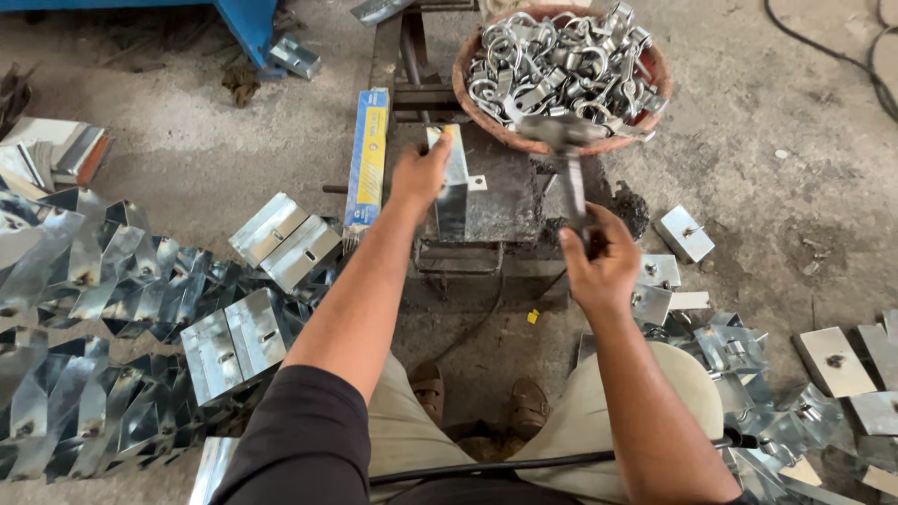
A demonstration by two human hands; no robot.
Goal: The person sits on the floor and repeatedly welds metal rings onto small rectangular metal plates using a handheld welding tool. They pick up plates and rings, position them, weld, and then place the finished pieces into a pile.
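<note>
Right now my left hand (418, 176) pinches a folded metal bracket (452, 182) upright on the block (500, 201); my right hand (599, 266) fists a hammer (566, 150). Finished brackets (238, 341) pile at nine o'clock, loose clamps fill the bowl (465, 70) at twelve.

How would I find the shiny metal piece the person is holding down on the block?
Look for the round basket of silver clamps at the top. Just below it sits a dark metal block; the left hand presses a folded metal piece upright on it. Unlike the pieces heaped on the floor, it stands alone.
</note>
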